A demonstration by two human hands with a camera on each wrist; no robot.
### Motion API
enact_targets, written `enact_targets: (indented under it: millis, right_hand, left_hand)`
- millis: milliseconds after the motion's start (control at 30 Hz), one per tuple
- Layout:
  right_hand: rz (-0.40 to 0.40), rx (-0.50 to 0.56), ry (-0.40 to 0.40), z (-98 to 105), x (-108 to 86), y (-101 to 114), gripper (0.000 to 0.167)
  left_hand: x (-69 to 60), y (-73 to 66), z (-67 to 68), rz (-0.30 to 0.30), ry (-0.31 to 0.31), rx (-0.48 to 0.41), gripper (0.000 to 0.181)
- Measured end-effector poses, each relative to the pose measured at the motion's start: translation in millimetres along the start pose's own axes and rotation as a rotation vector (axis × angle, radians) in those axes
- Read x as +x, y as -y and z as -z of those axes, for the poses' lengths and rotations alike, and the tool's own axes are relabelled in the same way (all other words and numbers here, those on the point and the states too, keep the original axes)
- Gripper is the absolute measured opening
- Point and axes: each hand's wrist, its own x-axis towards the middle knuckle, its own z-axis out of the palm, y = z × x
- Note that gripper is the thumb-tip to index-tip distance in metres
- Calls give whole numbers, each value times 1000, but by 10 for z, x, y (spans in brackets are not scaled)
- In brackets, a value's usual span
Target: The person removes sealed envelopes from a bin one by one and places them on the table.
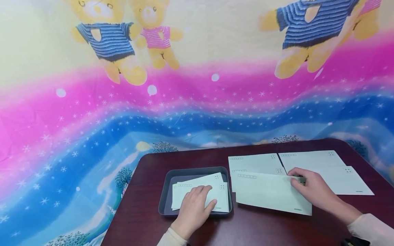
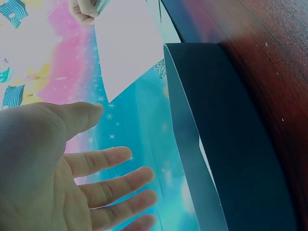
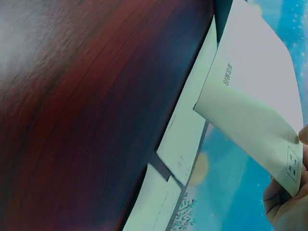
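My right hand (image 1: 315,189) pinches one pale green envelope (image 1: 271,193) by its upper right corner; in the right wrist view the envelope (image 3: 255,96) hangs bent from the fingers and thumb of the hand (image 3: 288,207). It is held above the envelopes lying on the table. My left hand (image 1: 194,209), fingers spread, is over the grey tray (image 1: 163,191), above a few envelopes (image 1: 220,201) inside. In the left wrist view the left hand (image 2: 72,163) holds nothing, beside the tray wall (image 2: 231,134).
Several envelopes (image 1: 354,182) lie on the dark red table (image 1: 147,177) to the right of the tray, in two overlapping groups side by side. Behind the table hangs a cloth (image 1: 197,89) printed with bears and snowflakes.
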Motion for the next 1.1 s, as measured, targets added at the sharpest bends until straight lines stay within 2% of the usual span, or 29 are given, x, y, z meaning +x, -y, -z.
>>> enact_targets:
  millis: [367, 900, 1100]
  right_hand:
    - [-15, -14, 29, 22, -76, -193, 11]
    - [20, -61, 11, 65, -133, -487, 15]
    - [9, -81, 20, 101, -140, -567, 15]
  left_hand:
    - [-4, -38, -37, -15, 0, 3, 40]
    - [-1, -109, -67, -51, 0, 9, 39]
    - [4, -143, -80, -59, 3, 13, 39]
